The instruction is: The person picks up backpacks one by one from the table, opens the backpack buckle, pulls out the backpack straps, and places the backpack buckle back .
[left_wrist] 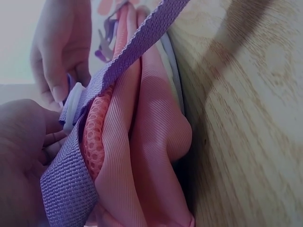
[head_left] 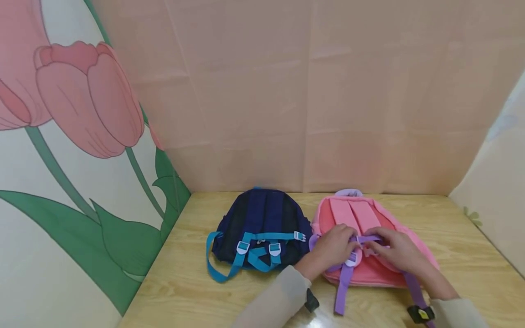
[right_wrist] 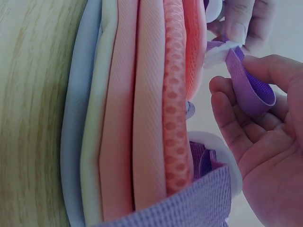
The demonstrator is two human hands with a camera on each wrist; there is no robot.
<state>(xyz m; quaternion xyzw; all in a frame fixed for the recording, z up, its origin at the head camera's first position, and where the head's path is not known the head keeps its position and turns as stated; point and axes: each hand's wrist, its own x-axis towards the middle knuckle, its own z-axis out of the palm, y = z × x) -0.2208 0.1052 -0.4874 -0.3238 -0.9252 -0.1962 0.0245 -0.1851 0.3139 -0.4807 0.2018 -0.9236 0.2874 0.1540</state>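
A pink backpack (head_left: 375, 273) lies on the table, straps facing up, with purple webbing and white buckles. Over its middle, my left hand (head_left: 338, 246) pinches a white buckle (right_wrist: 222, 51) on the purple chest strap. From the other side my right hand (head_left: 399, 250) holds a loop of that purple strap (right_wrist: 253, 97) between thumb and fingers. The two hands are close together, fingertips almost meeting at the buckle. In the left wrist view, a wide purple shoulder strap (left_wrist: 71, 182) crosses in front of the left hand and hides part of its fingers.
Left of the pink bag lies a navy backpack (head_left: 262, 212) with teal straps and white buckles, its side close to my left hand. Purple strap ends (head_left: 343, 291) trail onto the wooden table (head_left: 176, 282). A brown sheet (head_left: 307, 100) stands behind, and a tulip-patterned panel (head_left: 82, 182) at left.
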